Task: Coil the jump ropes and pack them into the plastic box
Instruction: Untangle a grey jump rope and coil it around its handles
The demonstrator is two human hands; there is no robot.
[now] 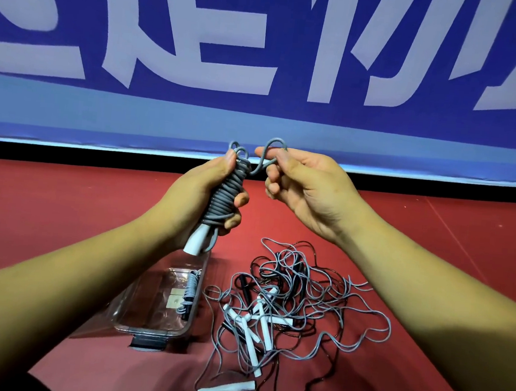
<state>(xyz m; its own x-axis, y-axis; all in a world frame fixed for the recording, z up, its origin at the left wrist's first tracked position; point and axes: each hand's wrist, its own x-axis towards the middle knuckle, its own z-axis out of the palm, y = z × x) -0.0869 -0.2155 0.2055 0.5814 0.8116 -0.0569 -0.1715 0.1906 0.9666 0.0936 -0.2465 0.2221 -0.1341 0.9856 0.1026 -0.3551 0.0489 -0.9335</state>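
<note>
My left hand (210, 191) grips a grey jump rope (227, 192) wound tightly around its white handles, whose ends stick out below my fist. My right hand (301, 183) pinches the loose end loop of that same rope just right of the bundle, at chest height. Below on the red floor lies a clear plastic box (150, 310), open, with one coiled grey rope with black handles (190, 292) inside along its right wall. To the right of the box sprawls a tangled pile of ropes (296, 308), grey and black cords with several white and black handles.
A blue banner with large white characters (262, 55) stands upright behind the red floor (62, 209). The box's dark latch (147, 341) faces me. A loose white handle (227, 387) lies at the near edge of the pile.
</note>
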